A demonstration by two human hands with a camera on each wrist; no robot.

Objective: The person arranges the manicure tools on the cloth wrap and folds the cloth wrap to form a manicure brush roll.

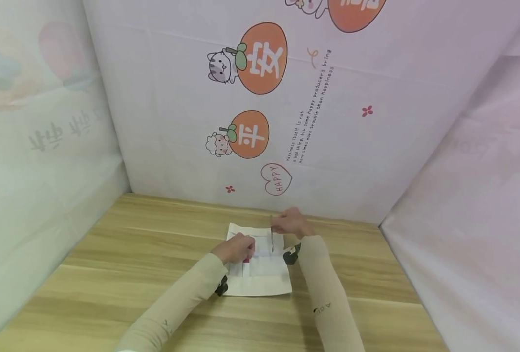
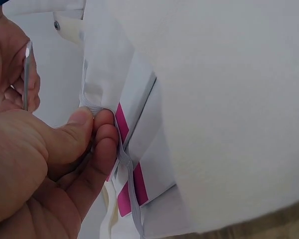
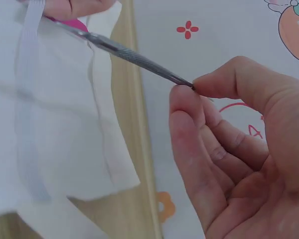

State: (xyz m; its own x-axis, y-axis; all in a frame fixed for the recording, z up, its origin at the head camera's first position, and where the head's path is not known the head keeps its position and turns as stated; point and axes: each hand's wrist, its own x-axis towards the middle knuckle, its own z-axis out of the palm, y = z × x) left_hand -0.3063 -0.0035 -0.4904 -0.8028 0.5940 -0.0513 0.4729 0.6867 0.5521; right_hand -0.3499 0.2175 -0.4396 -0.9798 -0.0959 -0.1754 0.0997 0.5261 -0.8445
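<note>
A white, soft-looking case [image 1: 264, 286] lies unfolded on the table, with a pale elastic band [image 3: 32, 99] running across it. My left hand [image 1: 238, 248] is over its left part; in the left wrist view, thumb and fingertips pinch the band [image 2: 130, 186] where it bunches up. Magenta-ended white pieces [image 2: 139, 181] sit beside those fingers. Above the case's upper right, my right hand [image 1: 291, 222] pinches one end of a slim metal tool [image 3: 139, 59] with a knurled handle between thumb and fingertip. The tool's far end points toward the left hand, overlapping the case in the right wrist view.
Wood-grain table [image 1: 154, 293] surrounds the case. Behind it rises a white printed backdrop [image 1: 176, 146], close to the right hand, with white sheets at left and right. A small metal snap [image 2: 57, 25] shows on a flap of the case.
</note>
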